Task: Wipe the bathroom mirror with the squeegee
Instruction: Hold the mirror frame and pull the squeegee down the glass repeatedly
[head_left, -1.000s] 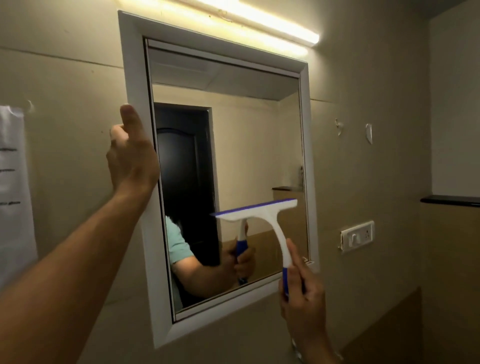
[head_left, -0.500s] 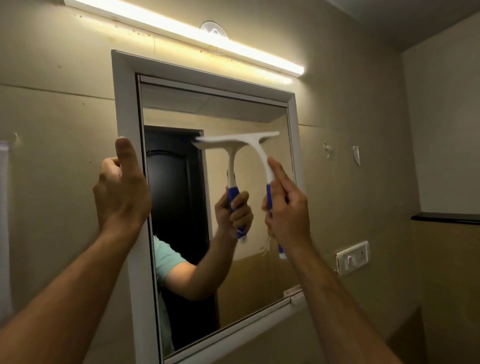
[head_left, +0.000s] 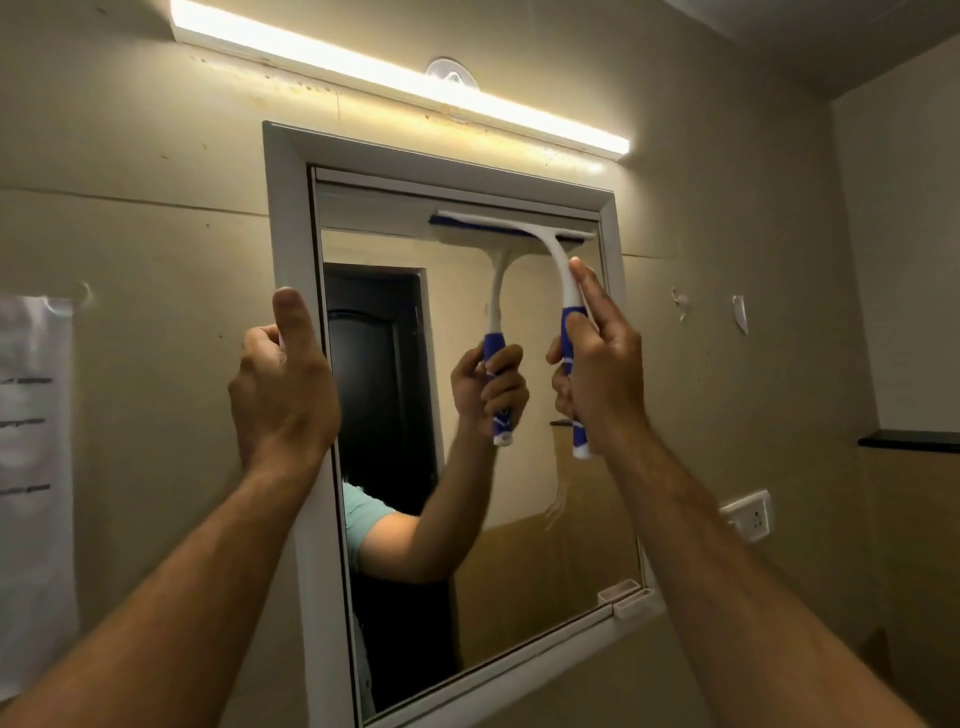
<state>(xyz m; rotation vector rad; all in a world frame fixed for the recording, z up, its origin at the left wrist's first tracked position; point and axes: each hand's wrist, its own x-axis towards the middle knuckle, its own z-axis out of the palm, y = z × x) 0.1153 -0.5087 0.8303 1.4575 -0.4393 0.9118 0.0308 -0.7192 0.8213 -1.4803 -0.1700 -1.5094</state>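
A white-framed wall mirror (head_left: 545, 519) hangs on a beige wall. My right hand (head_left: 602, 374) grips the blue handle of a white squeegee (head_left: 558, 270). Its blade lies against the glass at the top right, just under the upper frame, and the glass doubles the tool and hand as a reflection. My left hand (head_left: 283, 384) clasps the mirror's left frame edge, thumb pointing up.
A lit tube light (head_left: 395, 78) runs above the mirror. A white paper sheet (head_left: 31, 467) hangs on the wall at left. A switch socket (head_left: 748, 514) and a dark ledge (head_left: 909, 440) sit to the right. A small latch (head_left: 623, 597) is at the frame's lower right corner.
My right hand has carried the squeegee from the mirror's lower right up to the top edge. My left hand has stayed on the left frame. The view has tilted upward.
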